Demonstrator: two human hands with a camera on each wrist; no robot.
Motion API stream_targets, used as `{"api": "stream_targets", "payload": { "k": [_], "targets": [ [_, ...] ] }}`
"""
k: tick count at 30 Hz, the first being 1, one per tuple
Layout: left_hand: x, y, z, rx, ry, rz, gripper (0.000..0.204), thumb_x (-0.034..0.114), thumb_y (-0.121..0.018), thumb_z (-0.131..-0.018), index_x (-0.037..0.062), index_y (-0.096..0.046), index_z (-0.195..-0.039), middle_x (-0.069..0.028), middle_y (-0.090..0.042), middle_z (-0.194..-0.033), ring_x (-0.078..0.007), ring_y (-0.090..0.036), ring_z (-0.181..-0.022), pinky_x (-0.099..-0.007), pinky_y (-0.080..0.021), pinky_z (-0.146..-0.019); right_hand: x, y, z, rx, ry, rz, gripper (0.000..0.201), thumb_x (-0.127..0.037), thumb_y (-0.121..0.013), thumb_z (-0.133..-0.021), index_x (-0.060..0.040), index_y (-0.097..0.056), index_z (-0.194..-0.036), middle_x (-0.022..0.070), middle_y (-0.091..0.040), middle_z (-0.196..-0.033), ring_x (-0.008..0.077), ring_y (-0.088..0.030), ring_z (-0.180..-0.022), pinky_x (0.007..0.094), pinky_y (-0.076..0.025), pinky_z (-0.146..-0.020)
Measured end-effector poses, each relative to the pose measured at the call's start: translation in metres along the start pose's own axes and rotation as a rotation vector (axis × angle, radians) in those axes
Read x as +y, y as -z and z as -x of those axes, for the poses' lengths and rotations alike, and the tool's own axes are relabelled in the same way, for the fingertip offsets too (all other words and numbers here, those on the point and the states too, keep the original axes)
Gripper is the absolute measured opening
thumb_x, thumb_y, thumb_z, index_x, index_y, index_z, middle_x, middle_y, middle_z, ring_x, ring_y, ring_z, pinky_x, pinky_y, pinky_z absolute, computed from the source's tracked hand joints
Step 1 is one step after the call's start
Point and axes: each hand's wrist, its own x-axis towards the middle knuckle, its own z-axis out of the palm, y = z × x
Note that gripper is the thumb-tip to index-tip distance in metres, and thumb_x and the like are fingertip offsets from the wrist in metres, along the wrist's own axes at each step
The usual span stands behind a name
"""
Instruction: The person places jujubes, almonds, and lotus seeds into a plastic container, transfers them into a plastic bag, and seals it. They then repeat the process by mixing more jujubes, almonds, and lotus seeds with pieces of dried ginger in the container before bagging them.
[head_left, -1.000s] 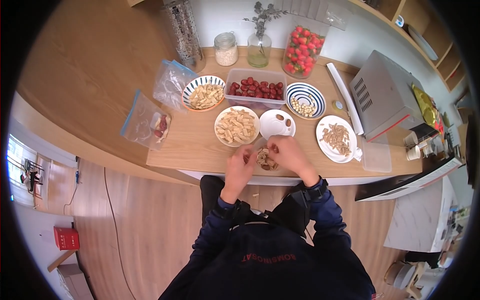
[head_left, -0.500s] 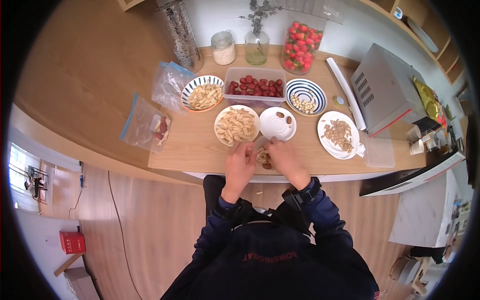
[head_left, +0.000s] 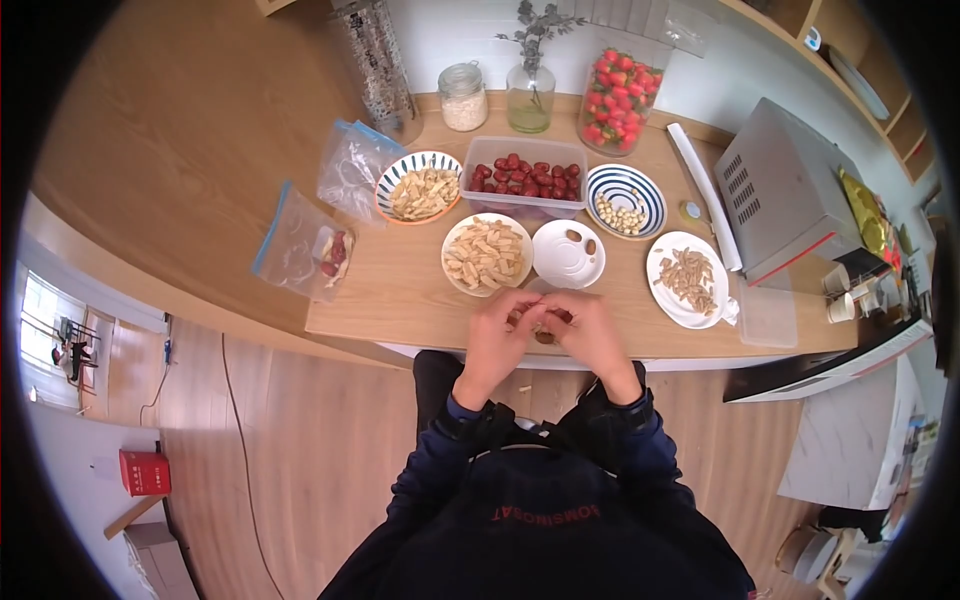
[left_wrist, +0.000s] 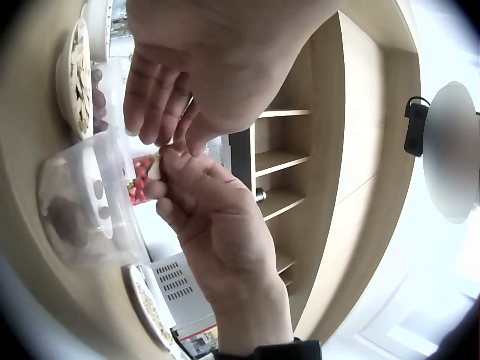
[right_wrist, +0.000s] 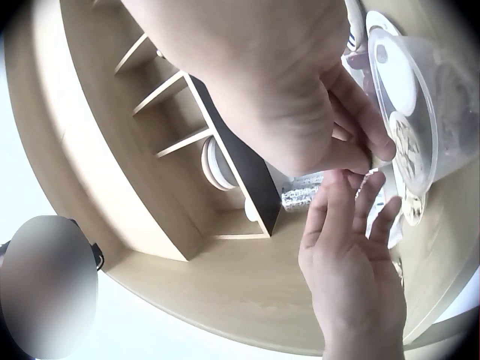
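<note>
Both hands meet over the front edge of the counter in the head view, left hand (head_left: pixel 497 335) and right hand (head_left: pixel 590 335) fingertip to fingertip. In the left wrist view, a small tan piece (left_wrist: pixel 155 166) shows between the right thumb and forefinger. The left thumb and forefinger pinch right beside it, mostly hiding it. Below the hands stands a clear plastic tub (right_wrist: pixel 454 135) with brown and tan pieces in it, largely covered by the hands in the head view. Just beyond is a white saucer (head_left: pixel 560 272) with two brown oval pieces.
A plate of tan strips (head_left: pixel 487 255), bowl of pale strips (head_left: pixel 424 192), box of red dates (head_left: pixel 525 183), blue-ringed bowl (head_left: pixel 647 203) and plate of brownish pieces (head_left: pixel 686 280) surround the saucer. Zip bags (head_left: pixel 290 240) lie left; a grey appliance (head_left: pixel 785 190) stands right.
The right hand has come down and closer to the left, over the tub. The hands now meet at the fingertips and cover more of it. The plates and bowls have stayed put.
</note>
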Motion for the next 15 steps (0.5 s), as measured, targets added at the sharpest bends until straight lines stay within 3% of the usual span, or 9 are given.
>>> {"api": "stream_targets", "payload": {
  "k": [4,7,10,13,15],
  "targets": [
    [-0.012,0.002,-0.008,0.024,-0.05,0.034,0.011,0.005,-0.072,-0.091,0.0005,-0.071,-0.1,-0.012,-0.071,-0.091,-0.0188,-0.07,-0.079,-0.0302,-0.054,-0.067,0.011,-0.006,0.001,0.078,-0.045,-0.19,0.016,-0.007,-0.075,-0.085,-0.0011,-0.074,-0.1,0.0144,-0.073,-0.085,0.0187,-0.071,-0.072,0.0294,-0.054,-0.068],
    [-0.024,0.016,-0.029,0.17,-0.018,-0.047,0.009,0.006,-0.071,-0.092,0.0001,-0.072,-0.099,-0.0138,-0.071,-0.091,-0.0204,-0.07,-0.079,-0.0325,-0.055,-0.067,0.018,0.002,-0.001,0.266,0.018,-0.129,0.021,-0.004,-0.075,-0.083,-0.0028,-0.073,-0.104,0.015,-0.073,-0.086,0.0227,-0.071,-0.072,0.0306,-0.055,-0.069],
    [-0.028,0.024,-0.055,0.183,-0.095,-0.138,0.013,0.007,-0.07,-0.092,0.0009,-0.072,-0.103,-0.016,-0.072,-0.094,-0.0253,-0.071,-0.08,-0.0355,-0.055,-0.067,0.026,0.012,-0.001,0.187,0.101,0.15,0.02,-0.004,-0.072,-0.083,-0.0035,-0.072,-0.103,0.0159,-0.073,-0.089,0.0301,-0.071,-0.076,0.0369,-0.057,-0.071],
    [-0.029,0.02,-0.046,0.123,-0.044,-0.407,0.019,0.01,-0.072,-0.09,0.0022,-0.071,-0.107,-0.0169,-0.072,-0.091,-0.0307,-0.071,-0.079,-0.0386,-0.055,-0.067,0.028,0.002,0.0,0.023,0.163,0.42,0.018,-0.005,-0.069,-0.082,-0.0046,-0.072,-0.1,0.0165,-0.071,-0.094,0.0359,-0.07,-0.084,0.0442,-0.056,-0.075],
    [-0.024,0.015,-0.032,0.009,0.095,-0.425,0.021,0.012,-0.072,-0.09,0.0032,-0.071,-0.108,-0.0172,-0.073,-0.088,-0.0321,-0.072,-0.078,-0.0394,-0.055,-0.067,0.03,-0.007,-0.004,-0.052,0.191,0.446,0.017,-0.007,-0.069,-0.082,-0.0045,-0.071,-0.098,0.0168,-0.071,-0.094,0.0379,-0.068,-0.087,0.0468,-0.054,-0.075]
  ]
}}
